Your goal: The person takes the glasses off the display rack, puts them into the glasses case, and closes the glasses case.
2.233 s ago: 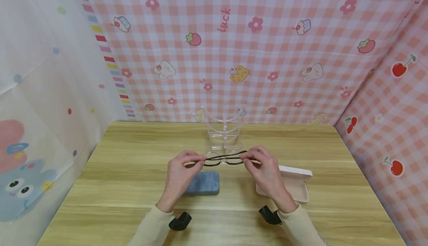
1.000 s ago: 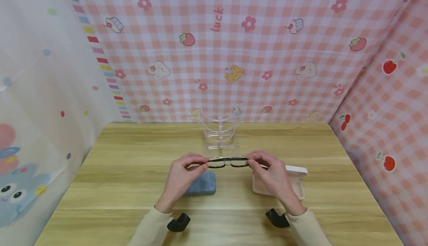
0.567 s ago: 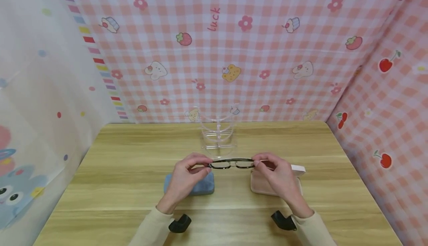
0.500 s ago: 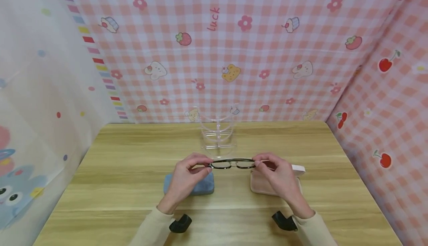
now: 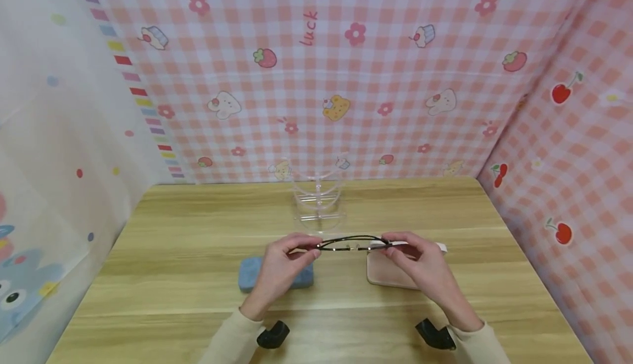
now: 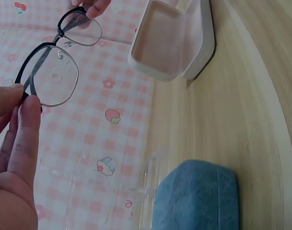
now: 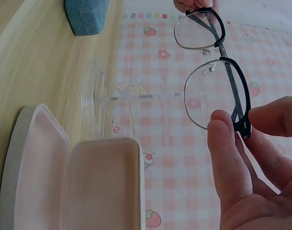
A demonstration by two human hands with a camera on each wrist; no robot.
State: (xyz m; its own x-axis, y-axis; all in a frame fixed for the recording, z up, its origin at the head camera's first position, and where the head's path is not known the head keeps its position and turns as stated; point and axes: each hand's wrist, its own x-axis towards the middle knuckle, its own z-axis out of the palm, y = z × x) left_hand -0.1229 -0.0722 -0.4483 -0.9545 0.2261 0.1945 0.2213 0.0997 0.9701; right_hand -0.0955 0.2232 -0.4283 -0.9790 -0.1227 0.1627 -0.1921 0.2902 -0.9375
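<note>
A pair of glasses (image 5: 352,237) with black upper rims and thin metal lower rims is held level above the table. My left hand (image 5: 282,265) pinches one end of the frame between thumb and fingers, and my right hand (image 5: 425,262) pinches the other end. Both wrist views show the dark temples folded across behind the clear lenses. Under my left hand lies a closed blue glasses case (image 5: 251,273). Beneath my right hand stands an open pale pink glasses case (image 5: 388,270); its interior (image 7: 105,182) shows in the right wrist view with nothing in it.
A clear acrylic glasses stand (image 5: 318,202) with curved bars stands at the table's back, behind the glasses. The wooden table (image 5: 198,215) meets patterned cloth walls at the back and sides. Black wrist mounts (image 5: 273,335) sit at both cuffs.
One temple stuck up at an angle earlier; now the temples lie folded along the frame. Both hands and the glasses have shifted right and slightly nearer, as the head view drifted a little.
</note>
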